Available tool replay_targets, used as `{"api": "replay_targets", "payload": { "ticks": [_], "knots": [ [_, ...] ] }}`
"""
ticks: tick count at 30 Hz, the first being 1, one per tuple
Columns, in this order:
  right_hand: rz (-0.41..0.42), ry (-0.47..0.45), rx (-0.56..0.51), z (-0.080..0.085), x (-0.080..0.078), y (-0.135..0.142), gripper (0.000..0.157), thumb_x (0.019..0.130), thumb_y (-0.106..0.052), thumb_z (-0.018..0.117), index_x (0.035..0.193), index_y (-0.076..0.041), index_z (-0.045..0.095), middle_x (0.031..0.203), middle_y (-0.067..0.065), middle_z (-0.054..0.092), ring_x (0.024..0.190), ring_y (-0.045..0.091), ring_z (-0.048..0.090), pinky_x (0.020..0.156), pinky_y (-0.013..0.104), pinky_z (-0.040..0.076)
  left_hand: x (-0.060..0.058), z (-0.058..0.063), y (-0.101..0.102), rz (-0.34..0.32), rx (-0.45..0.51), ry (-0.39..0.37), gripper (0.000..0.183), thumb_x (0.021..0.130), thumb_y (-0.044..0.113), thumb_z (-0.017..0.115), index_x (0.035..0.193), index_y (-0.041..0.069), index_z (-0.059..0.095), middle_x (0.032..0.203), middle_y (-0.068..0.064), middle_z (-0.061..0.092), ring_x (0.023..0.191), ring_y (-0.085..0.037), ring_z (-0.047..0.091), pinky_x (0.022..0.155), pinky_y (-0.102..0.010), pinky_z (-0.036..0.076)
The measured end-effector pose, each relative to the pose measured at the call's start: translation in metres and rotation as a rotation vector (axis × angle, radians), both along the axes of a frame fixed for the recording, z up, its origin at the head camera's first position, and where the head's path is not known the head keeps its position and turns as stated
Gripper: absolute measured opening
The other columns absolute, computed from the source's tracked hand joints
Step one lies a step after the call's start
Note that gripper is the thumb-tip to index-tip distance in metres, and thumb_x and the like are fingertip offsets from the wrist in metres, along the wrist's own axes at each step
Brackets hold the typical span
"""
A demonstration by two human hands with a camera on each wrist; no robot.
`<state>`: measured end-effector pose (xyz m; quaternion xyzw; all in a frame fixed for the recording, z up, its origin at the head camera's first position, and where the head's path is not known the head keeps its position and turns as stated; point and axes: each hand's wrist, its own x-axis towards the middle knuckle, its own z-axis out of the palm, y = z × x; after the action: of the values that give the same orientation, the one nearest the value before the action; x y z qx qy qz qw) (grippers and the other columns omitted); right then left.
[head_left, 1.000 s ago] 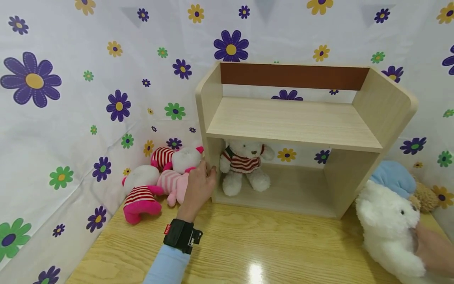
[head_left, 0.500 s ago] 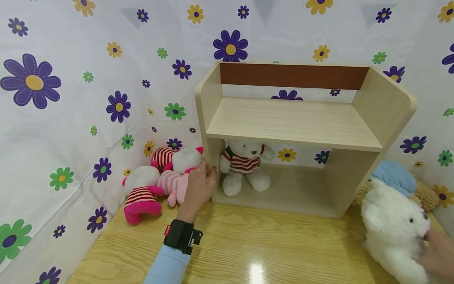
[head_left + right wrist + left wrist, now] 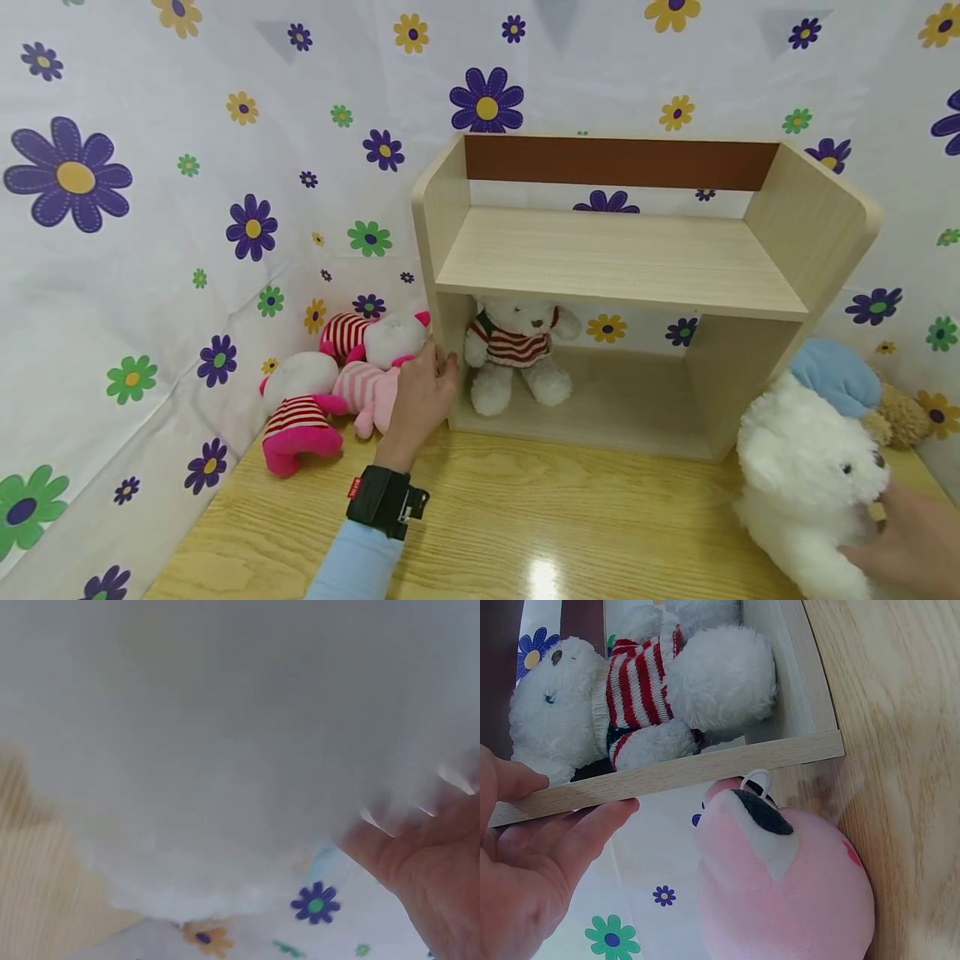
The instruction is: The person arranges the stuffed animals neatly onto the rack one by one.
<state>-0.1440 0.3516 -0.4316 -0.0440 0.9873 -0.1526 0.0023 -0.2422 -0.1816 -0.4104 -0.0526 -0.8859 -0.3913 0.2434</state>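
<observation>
The left hand (image 3: 420, 393) grips the two-level pale wooden shelf (image 3: 622, 254) at its left side, thumb inside and fingers outside. In the lower compartment, just to the right of this hand, sits a white plush toy in a red-and-white striped sweater (image 3: 519, 346). The right hand (image 3: 911, 533) grips a fluffy all-white plush animal (image 3: 798, 467), outside the shelf. To the left of the left hand, three pink-and-white stuffed toys (image 3: 302, 423) lie close together.

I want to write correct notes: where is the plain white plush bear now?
The bear is at the lower right in the head view, held by the right hand, just right of the shelf.
</observation>
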Motion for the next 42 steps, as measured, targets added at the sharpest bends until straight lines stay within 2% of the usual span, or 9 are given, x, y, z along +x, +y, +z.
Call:
{"api": "replay_targets", "payload": {
  "ticks": [5, 9, 12, 17, 24, 29, 33, 37, 42],
  "knots": [
    [0.021, 0.054, -0.028, 0.008, 0.004, -0.015, 0.083, 0.063, -0.028, 0.096, 0.117, 0.017, 0.052, 0.094, 0.030, 0.068, 0.070, 0.025, 0.068, 0.053, 0.024, 0.050, -0.001, -0.002, 0.000, 0.006, -0.003, 0.005, 0.022, 0.100, 0.015, 0.059, 0.115, -0.001, 0.061, 0.073, -0.015, 0.063, 0.062, -0.023, 0.057, 0.054, -0.034, 0.046],
    [0.004, 0.007, -0.082, 0.013, 0.008, -0.025, 0.084, 0.068, -0.031, 0.095, 0.123, 0.014, 0.049, 0.101, 0.033, 0.067, 0.070, 0.023, 0.068, 0.054, 0.025, 0.051, -0.001, -0.003, 0.000, 0.012, -0.002, 0.002, 0.020, 0.101, 0.016, 0.058, 0.112, -0.001, 0.061, 0.071, -0.014, 0.061, 0.061, -0.024, 0.056, 0.053, -0.034, 0.044],
    [0.001, -0.018, -0.104, 0.015, 0.011, -0.033, 0.080, 0.071, -0.031, 0.093, 0.123, 0.012, 0.050, 0.099, 0.027, 0.069, 0.070, 0.019, 0.067, 0.055, 0.025, 0.051, -0.001, -0.003, -0.001, 0.017, -0.001, -0.002, 0.020, 0.101, 0.017, 0.058, 0.110, 0.000, 0.062, 0.072, -0.014, 0.063, 0.062, -0.025, 0.058, 0.054, -0.035, 0.046],
    [0.018, 0.031, -0.113, 0.017, 0.013, -0.051, 0.074, 0.070, -0.028, 0.093, 0.120, 0.007, 0.053, 0.098, 0.019, 0.071, 0.072, 0.019, 0.067, 0.057, 0.026, 0.052, -0.002, -0.003, 0.000, 0.018, -0.003, -0.002, 0.020, 0.101, 0.017, 0.058, 0.110, 0.000, 0.062, 0.076, -0.017, 0.066, 0.064, -0.027, 0.061, 0.056, -0.038, 0.048],
    [-0.012, 0.187, -0.231, 0.012, 0.006, -0.084, 0.070, 0.067, -0.030, 0.095, 0.120, -0.004, 0.057, 0.102, 0.013, 0.072, 0.075, -0.008, 0.056, 0.060, 0.022, 0.048, -0.001, -0.003, -0.001, 0.009, -0.001, 0.000, 0.022, 0.101, 0.016, 0.058, 0.115, -0.001, 0.062, 0.074, -0.015, 0.065, 0.062, -0.024, 0.058, 0.054, -0.034, 0.046],
    [-0.046, 0.351, -0.335, 0.009, -0.010, -0.114, 0.065, 0.066, -0.026, 0.096, 0.116, -0.004, 0.060, 0.099, 0.013, 0.073, 0.080, -0.019, 0.048, 0.061, 0.018, 0.046, -0.001, -0.003, -0.003, 0.012, -0.006, 0.001, 0.020, 0.101, 0.016, 0.058, 0.112, 0.000, 0.061, 0.073, -0.015, 0.062, 0.062, -0.025, 0.058, 0.054, -0.035, 0.046],
    [-0.042, 0.549, -0.426, 0.003, -0.028, -0.137, 0.059, 0.062, -0.015, 0.097, 0.109, -0.004, 0.062, 0.087, 0.010, 0.070, 0.077, -0.020, 0.047, 0.061, 0.009, 0.042, -0.001, -0.004, -0.002, 0.013, 0.000, -0.003, 0.019, 0.101, 0.015, 0.058, 0.111, -0.001, 0.061, 0.073, -0.016, 0.062, 0.063, -0.026, 0.059, 0.055, -0.037, 0.047],
    [-0.098, 0.589, -0.553, -0.005, -0.043, -0.154, 0.047, 0.065, -0.008, 0.095, 0.101, -0.007, 0.064, 0.077, -0.002, 0.066, 0.067, -0.012, 0.052, 0.061, 0.008, 0.042, -0.002, -0.005, -0.001, 0.002, -0.005, -0.012, 0.021, 0.101, 0.014, 0.057, 0.113, -0.003, 0.060, 0.076, -0.018, 0.065, 0.065, -0.027, 0.061, 0.056, -0.037, 0.049],
    [-0.005, 0.732, -0.594, -0.013, -0.065, -0.169, 0.052, 0.064, -0.002, 0.094, 0.107, -0.004, 0.064, 0.082, -0.002, 0.065, 0.077, -0.016, 0.051, 0.070, 0.007, 0.041, -0.002, -0.005, -0.002, 0.003, -0.016, -0.011, 0.021, 0.101, 0.014, 0.058, 0.113, -0.003, 0.060, 0.073, -0.015, 0.062, 0.062, -0.024, 0.059, 0.054, -0.034, 0.046]
  ]
}}
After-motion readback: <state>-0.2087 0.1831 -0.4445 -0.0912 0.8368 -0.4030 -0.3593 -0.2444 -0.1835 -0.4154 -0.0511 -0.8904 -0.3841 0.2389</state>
